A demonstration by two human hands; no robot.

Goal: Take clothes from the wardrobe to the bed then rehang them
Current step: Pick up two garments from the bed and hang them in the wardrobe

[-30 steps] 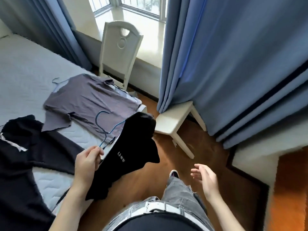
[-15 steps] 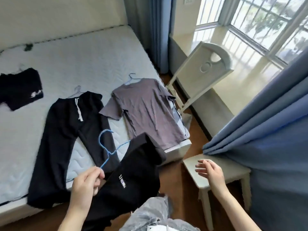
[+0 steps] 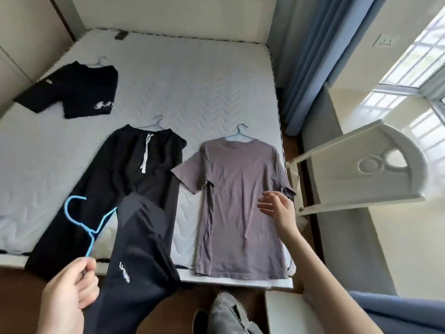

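Note:
My left hand grips the lower end of a blue hanger, from which a black garment with small white lettering hangs down over the bed's near edge. My right hand hovers with fingers spread over the right sleeve of a grey T-shirt that lies flat on the bed on its own hanger. Black drawstring trousers lie beside the T-shirt on the left, also on a hanger. Black shorts lie at the far left of the mattress.
A white chair stands right of the bed by the window sill. Blue curtains hang at the bed's far right corner. A white stool is beside my grey-trousered leg on the wooden floor. A small dark object lies at the bed's head.
My view has swung left from the curtains and chair to the whole bed. My left hand has kept hold of the hanger with the black garment, and my right hand has come over the grey T-shirt.

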